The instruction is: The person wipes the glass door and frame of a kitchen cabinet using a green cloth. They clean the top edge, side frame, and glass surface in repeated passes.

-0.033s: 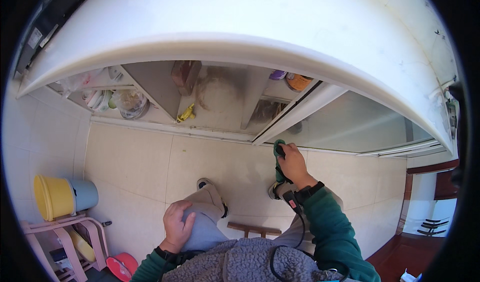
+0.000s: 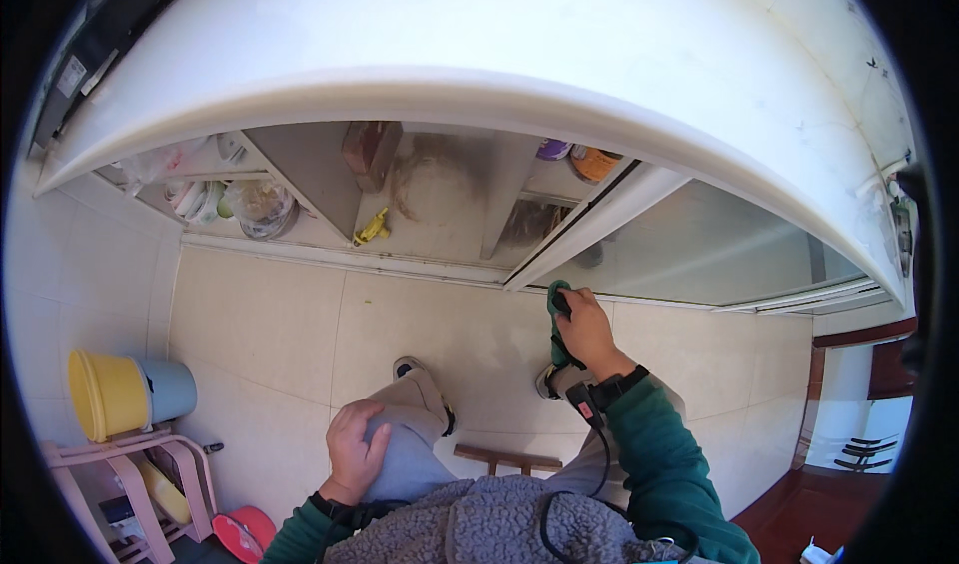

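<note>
My right hand (image 2: 585, 332) grips a dark green cloth (image 2: 557, 324), which hangs down by my right shoe. The cloth's upper end is close to the bottom rail of the cabinet's glass sliding door (image 2: 699, 244). On my left knee lies my left hand (image 2: 356, 447), fingers stretched out and holding nothing. In the uncovered part of the low cabinet, a yellow valve-like piece (image 2: 372, 226) rests near the front edge. Behind it stands a reddish-brown block (image 2: 371, 154), beside a brownish stain on the cabinet floor.
Above the cabinet juts a white countertop (image 2: 479, 24). Bagged items (image 2: 258, 207) fill the left compartment; an orange-lidded container (image 2: 593, 164) sits to the right. At left, yellow and blue buckets (image 2: 105, 394) lie on a pink rack (image 2: 130, 474), near a red basin (image 2: 243, 534).
</note>
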The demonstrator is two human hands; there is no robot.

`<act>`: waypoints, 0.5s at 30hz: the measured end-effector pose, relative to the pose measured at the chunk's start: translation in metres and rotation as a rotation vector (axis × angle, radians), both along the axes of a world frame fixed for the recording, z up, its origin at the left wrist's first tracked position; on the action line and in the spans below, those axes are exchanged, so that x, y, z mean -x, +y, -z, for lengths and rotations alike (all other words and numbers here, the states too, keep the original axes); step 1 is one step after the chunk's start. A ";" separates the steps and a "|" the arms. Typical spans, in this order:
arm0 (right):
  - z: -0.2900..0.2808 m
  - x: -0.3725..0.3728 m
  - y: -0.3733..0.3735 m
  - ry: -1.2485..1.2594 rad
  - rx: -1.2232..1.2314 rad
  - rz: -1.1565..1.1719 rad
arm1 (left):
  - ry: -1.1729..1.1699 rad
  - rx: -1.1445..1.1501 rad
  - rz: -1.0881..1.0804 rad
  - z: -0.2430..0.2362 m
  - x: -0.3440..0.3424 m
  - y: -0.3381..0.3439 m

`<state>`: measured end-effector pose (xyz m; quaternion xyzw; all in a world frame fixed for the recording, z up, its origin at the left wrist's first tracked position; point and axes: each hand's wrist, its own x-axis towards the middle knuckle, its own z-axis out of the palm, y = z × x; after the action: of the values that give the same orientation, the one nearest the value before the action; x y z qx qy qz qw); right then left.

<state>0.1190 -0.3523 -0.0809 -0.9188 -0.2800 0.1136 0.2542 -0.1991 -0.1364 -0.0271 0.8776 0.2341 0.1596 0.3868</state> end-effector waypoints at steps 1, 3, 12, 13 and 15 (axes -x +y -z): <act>-0.003 0.004 -0.003 0.002 0.007 0.009 | -0.002 -0.008 -0.007 0.000 0.000 -0.001; -0.005 0.012 -0.009 0.067 -0.026 -0.004 | -0.002 -0.008 -0.021 0.001 -0.001 -0.002; -0.015 0.049 -0.030 0.324 -0.227 0.178 | 0.231 0.157 -0.020 -0.003 -0.016 0.006; -0.020 0.050 -0.029 0.330 -0.285 0.166 | 0.175 0.250 0.058 -0.006 -0.025 0.007; -0.031 0.053 -0.023 0.368 -0.371 0.175 | 0.132 0.399 0.204 -0.011 -0.052 0.004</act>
<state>0.0657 -0.3752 -0.0497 -0.8411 -0.1649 0.2030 0.4735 -0.1467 -0.1322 -0.0165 0.8114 0.1961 0.0126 0.5505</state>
